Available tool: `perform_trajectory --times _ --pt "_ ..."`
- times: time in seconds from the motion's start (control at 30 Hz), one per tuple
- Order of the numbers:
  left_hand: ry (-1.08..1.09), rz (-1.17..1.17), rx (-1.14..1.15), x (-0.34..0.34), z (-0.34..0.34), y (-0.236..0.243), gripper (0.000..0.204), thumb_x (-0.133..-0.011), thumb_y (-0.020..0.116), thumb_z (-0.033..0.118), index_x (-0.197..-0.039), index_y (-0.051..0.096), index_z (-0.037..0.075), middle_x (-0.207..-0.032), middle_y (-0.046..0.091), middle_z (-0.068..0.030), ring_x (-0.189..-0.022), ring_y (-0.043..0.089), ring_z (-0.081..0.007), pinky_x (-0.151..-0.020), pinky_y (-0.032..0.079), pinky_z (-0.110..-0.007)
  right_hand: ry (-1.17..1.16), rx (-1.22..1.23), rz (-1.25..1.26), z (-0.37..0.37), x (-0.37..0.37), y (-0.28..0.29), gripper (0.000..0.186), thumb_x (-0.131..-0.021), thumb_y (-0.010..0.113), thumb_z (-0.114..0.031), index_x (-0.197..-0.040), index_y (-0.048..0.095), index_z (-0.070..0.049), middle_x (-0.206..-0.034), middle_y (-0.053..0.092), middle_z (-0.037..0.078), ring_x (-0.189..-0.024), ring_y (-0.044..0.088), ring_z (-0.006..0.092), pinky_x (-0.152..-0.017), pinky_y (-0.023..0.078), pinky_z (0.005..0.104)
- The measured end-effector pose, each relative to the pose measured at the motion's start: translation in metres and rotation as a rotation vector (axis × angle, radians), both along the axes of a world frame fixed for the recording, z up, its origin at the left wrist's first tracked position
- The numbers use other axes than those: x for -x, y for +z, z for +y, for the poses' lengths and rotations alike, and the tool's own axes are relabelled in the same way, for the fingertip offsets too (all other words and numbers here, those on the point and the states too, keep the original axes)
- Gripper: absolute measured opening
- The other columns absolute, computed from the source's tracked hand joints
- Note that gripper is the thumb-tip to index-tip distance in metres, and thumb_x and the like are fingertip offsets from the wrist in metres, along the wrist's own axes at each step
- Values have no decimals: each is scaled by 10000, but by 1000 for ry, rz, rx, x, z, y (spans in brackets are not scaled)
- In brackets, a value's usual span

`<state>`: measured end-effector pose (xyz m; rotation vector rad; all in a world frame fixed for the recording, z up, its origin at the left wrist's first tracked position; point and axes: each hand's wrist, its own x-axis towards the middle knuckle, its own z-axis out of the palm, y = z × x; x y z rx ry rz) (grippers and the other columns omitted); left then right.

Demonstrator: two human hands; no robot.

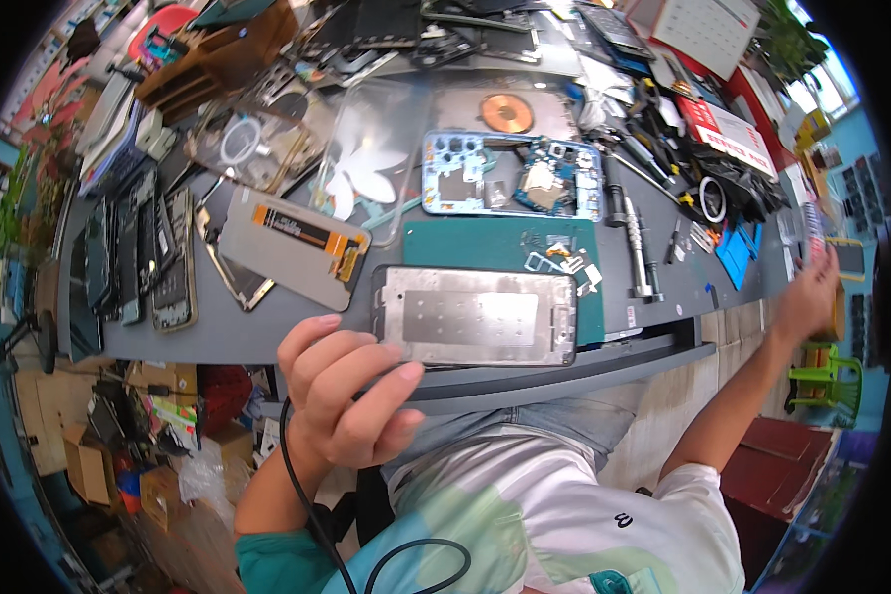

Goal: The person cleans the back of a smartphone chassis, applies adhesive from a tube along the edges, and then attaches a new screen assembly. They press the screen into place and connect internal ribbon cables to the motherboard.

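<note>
A metal phone mid-frame point(475, 317) lies flat along the front edge of a green mat point(436, 243). At its lower-left corner is my left hand point(351, 391), palm down, fingers loosely bent and apart, nothing visible in them. At the far right, my right hand point(812, 292) reaches to a pink and white cylinder point(814, 228) with fingers closed on its lower end. A blue open phone body with boards point(450, 183) rests behind the mat, small metal parts point(569, 262) lie on it, and a grey screen assembly point(267, 243) sits to its left.
Phone parts point(148, 252) crowd the left of the grey desk point(317, 287). Tools point(643, 257), dark bags point(752, 188) and blue plastic pieces point(733, 252) cover the right. A wooden organiser point(188, 69) stands behind. Boxes point(89, 460) fill the lower left; a green chair point(827, 386) stands right.
</note>
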<state>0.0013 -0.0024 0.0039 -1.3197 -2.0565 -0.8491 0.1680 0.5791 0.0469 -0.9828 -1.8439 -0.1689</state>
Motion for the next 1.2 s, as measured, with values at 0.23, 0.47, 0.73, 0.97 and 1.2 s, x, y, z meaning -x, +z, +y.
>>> perform_trajectory --times 0.23,0.47,0.73,0.97,1.2 --pt "-43 -18 -139 4 7 5 308 -1028 669 387 -1210 698 141 -1170 686 -53 -1009 644 -246 -981 495 -494 1189 310 136 -202 20 50 322 -1064 634 -77 -1371 648 18 -1128 778 153 -815 746 200 -679 585 303" --pt "-188 -200 22 -9 4 16 448 -1111 511 523 -1089 627 91 -930 663 -41 -836 644 -259 -837 455 -448 2016 734 -351 -268 67 47 512 -930 814 -96 -1382 607 29 -1117 753 290 -887 791 337 -716 654 390" --pt "-239 -286 -113 -16 9 10 419 -1103 546 497 -1023 604 89 -894 647 -36 -770 638 -254 -785 457 -450 2005 1210 114 -311 67 4 836 -784 926 -520 -1318 704 85 -1106 650 185 -879 657 217 -684 490 280" --pt "-248 -284 -201 -17 20 10 341 -1010 697 395 -980 654 58 -844 650 -47 -750 635 -252 -739 459 -398 1939 1120 -1 -321 75 1 517 -776 979 -354 -1132 816 -17 -1094 705 177 -846 699 210 -718 543 291" --pt "-107 -454 -321 -10 7 11 278 -1150 452 281 -986 532 71 -882 576 -73 -806 541 -243 -765 445 -395 1656 1502 521 -308 65 -10 437 -949 784 -308 -1165 668 54 -1123 646 251 -984 727 321 -734 662 404"
